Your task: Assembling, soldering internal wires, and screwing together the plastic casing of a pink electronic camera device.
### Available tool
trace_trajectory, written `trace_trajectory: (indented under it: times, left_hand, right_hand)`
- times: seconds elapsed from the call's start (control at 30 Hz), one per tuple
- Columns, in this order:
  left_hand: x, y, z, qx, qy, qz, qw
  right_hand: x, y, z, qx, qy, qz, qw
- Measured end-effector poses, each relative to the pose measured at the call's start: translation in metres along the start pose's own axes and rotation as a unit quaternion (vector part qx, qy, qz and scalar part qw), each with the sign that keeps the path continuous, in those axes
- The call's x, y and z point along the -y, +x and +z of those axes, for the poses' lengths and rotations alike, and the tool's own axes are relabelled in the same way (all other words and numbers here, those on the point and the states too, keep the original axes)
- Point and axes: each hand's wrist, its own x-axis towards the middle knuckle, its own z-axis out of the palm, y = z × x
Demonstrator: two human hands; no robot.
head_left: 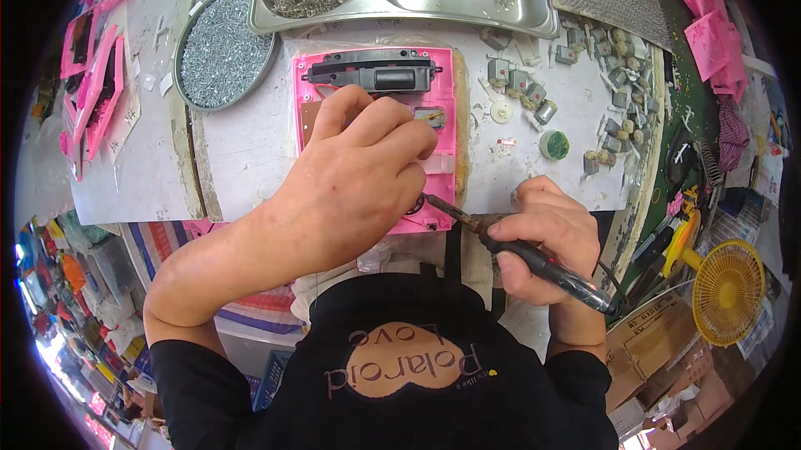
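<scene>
A pink plastic housing [445,83] lies on the worktable in front of me, with a black rectangular part [392,76] fitted across its far end. A small metal-cased motor [430,118] sits in it, and a brown board [310,119] shows at its left side. My left hand [346,175] is bent over the housing, fingers curled and closed; whatever they pinch is hidden beneath them. In my right hand [551,229] is a soldering iron with a black handle [571,281]. Its tip reaches the housing's near right part, close to my left fingers and a black ring-shaped part.
Left of the housing stands a round dish [182,75] of small screws. A metal tray [384,12] holding springs lies behind. Several small motors [517,81] are scattered to the right, near a round green-filled container [554,145]. A yellow fan [727,291] stands at far right.
</scene>
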Motion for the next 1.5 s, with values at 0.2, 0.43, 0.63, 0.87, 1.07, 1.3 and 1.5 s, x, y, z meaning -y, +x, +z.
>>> trace_trajectory:
  times: [0.2, 0.43, 0.63, 0.87, 1.07, 1.3, 1.5]
  left_hand:
    - [-0.001, 0.002, -0.002, 0.013, 0.015, 0.001, 1.000]
    - [-0.003, 0.003, -0.001, 0.018, 0.015, -0.001, 1.000]
    - [-0.004, 0.003, -0.002, 0.018, 0.017, 0.000, 1.000]
    - [0.000, -0.002, -0.004, 0.023, 0.030, 0.004, 0.999]
    - [0.002, 0.005, -0.008, 0.062, 0.012, 0.023, 0.998]
    - [-0.020, 0.017, -0.005, 0.005, 0.033, 0.015, 0.999]
    - [-0.016, 0.011, -0.003, 0.002, 0.042, 0.014, 0.999]
  right_hand:
    - [0.001, 0.004, 0.001, 0.008, -0.023, -0.006, 1.000]
    - [0.007, 0.010, -0.001, 0.020, -0.041, -0.009, 0.999]
    - [0.008, 0.010, -0.001, 0.019, -0.044, 0.014, 0.999]
    - [0.019, -0.005, -0.021, -0.036, -0.037, 0.032, 0.998]
    - [0.030, -0.109, -0.102, -0.481, -0.011, 0.143, 0.865]
    - [0.046, -0.173, -0.213, -0.621, -0.171, 0.110, 0.757]
    - [-0.037, -0.157, -0.277, -0.586, -0.287, 0.207, 0.729]
